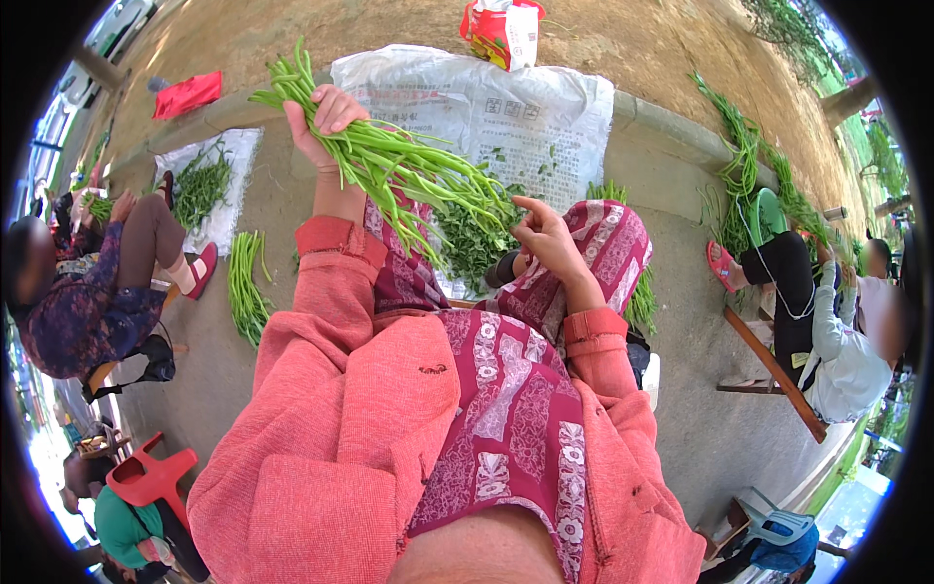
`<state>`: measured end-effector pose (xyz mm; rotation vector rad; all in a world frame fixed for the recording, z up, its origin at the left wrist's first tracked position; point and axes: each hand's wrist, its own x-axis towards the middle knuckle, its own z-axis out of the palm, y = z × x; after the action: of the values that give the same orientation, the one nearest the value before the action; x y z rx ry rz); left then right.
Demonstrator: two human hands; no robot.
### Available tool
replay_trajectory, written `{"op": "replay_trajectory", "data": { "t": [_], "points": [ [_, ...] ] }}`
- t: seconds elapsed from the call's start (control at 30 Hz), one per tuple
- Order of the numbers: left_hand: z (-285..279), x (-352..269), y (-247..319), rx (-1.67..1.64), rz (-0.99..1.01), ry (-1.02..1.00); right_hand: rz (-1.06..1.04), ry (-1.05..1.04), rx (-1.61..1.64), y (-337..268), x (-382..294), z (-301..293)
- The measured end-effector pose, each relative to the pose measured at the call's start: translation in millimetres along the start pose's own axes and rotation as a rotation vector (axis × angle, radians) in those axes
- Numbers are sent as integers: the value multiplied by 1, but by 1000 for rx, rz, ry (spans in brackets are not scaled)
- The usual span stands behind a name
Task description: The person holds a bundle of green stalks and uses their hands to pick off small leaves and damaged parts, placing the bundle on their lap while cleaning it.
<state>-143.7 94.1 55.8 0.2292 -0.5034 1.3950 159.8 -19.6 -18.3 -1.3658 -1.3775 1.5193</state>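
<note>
My left hand [326, 124] is closed around a thick bunch of long green stems [408, 175], held up in front of me and slanting down to the right. Near the lower right tips of the stems is my right hand [547, 237], its index finger stretched out and the other fingers curled; whether it pinches a stem is unclear. Below, between my knees, lies a pile of dark green leaves [474, 244] on a printed white woven plastic sheet [569, 124]. A bundle of stems [248, 285] rests on the pavement to my left. More greens [642, 299] show beside my right knee.
Beyond the sheet runs a concrete curb [657, 124], with a red and white bag [503, 33] on the soil behind it. People sit at left and right, with greens nearby. A red bag [187, 95] lies at upper left; a red plastic stool [149, 474] stands lower left.
</note>
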Motion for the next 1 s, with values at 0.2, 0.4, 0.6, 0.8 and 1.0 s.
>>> {"op": "replay_trajectory", "data": {
  "t": [0.2,0.4,0.6,0.8,1.0],
  "points": [
    [2,-3,7,20,-9,-26,58,-42,65,-9,7,11],
    [2,-5,21,121,17,-75,128,111,299,3,6,-4],
    [2,-9,36,276,-20,-116,187,210,335,2,4,-4],
    [5,-10,28,415,-57,-100,171,418,348,12,12,-7],
    [8,-5,14,449,-103,-132,-115,584,-364,47,23,-16]
  ]
}}
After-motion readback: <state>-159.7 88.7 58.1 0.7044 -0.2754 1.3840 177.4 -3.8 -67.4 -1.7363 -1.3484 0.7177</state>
